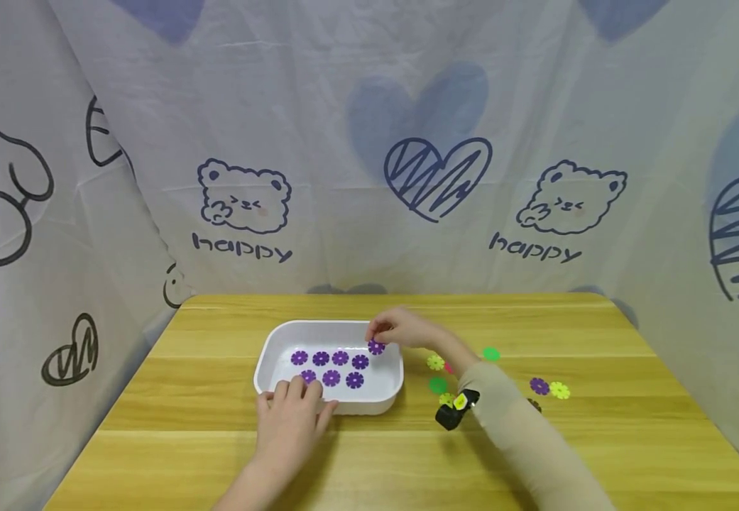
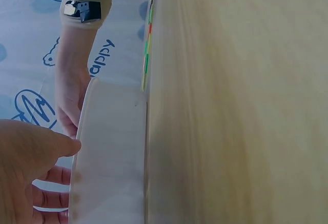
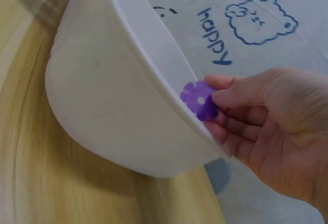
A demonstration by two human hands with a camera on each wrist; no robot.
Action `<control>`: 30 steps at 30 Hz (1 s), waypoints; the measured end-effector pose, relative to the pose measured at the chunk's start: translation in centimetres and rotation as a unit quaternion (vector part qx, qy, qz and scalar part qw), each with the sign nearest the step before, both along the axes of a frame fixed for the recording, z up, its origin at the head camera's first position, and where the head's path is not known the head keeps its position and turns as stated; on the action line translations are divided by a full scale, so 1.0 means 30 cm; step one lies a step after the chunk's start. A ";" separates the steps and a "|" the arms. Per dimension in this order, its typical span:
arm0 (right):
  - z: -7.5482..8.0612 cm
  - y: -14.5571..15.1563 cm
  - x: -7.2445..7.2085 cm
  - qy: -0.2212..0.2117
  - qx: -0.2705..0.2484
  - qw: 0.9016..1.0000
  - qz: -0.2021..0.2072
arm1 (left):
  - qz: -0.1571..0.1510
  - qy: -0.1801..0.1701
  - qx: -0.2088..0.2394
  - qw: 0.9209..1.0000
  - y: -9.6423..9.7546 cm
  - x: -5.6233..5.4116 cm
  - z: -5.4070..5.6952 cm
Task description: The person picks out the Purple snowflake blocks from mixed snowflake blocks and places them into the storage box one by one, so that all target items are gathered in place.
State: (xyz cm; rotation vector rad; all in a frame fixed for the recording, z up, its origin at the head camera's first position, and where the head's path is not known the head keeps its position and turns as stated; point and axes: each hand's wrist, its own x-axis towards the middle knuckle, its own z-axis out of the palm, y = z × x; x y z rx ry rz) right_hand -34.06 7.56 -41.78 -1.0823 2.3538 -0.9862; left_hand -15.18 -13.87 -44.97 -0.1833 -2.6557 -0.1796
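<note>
My right hand point(image 1: 405, 328) pinches a purple notched plastic disc point(image 3: 199, 101) between thumb and fingers, at the right end of a white plastic basin point(image 1: 363, 407). In the right wrist view the held disc overlaps the basin's rim. Several like purple discs point(image 1: 331, 378) lie flat in two rows on the basin floor. My left hand point(image 1: 292, 419) holds the near rim at its left part, fingers reaching over the edge and thumb at the outer side. The left wrist view shows the thumb tip right at the rim, with the fingers partly behind the wall.
Right of the basin, loose discs lie on the wooden table point(image 1: 216, 454): yellow point(image 1: 559, 389), green point(image 1: 491, 353), pink and another purple point(image 1: 539, 386). My right forearm passes over some of them, wearing a black wrist camera point(image 1: 452, 411). A printed curtain point(image 1: 337, 234) hangs behind the table.
</note>
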 end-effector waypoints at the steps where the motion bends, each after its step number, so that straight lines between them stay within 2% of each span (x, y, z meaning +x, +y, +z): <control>1: -0.001 -0.011 0.000 0.012 0.014 1.000 0.011 | 0.000 0.002 -0.001 1.000 0.000 0.000 -0.001; 4: -0.003 -0.046 0.004 0.047 0.066 0.996 0.041 | -0.001 0.007 -0.005 1.000 -0.001 0.002 -0.002; 7: -0.012 -0.079 0.008 0.069 0.127 0.988 0.060 | -0.001 0.004 -0.008 1.000 -0.001 0.004 -0.002; 12: -0.025 -0.106 0.018 0.056 0.173 0.982 0.052 | -0.001 -0.001 -0.009 1.000 0.000 0.006 0.001; 20: -0.025 -0.091 0.012 0.042 0.107 0.992 0.061 | -0.001 0.010 -0.009 1.000 -0.002 0.005 0.000; 25: -0.019 -0.079 0.014 0.014 0.081 0.994 0.076 | -0.001 0.014 -0.016 1.000 -0.002 0.002 -0.001; 27: -0.022 -0.074 0.014 0.006 0.068 0.995 0.069 | 0.000 0.012 -0.017 1.000 -0.002 0.001 -0.001; 30: -0.035 -0.063 0.008 -0.014 0.028 0.999 0.036 | 0.002 0.008 -0.013 1.000 -0.002 0.001 0.001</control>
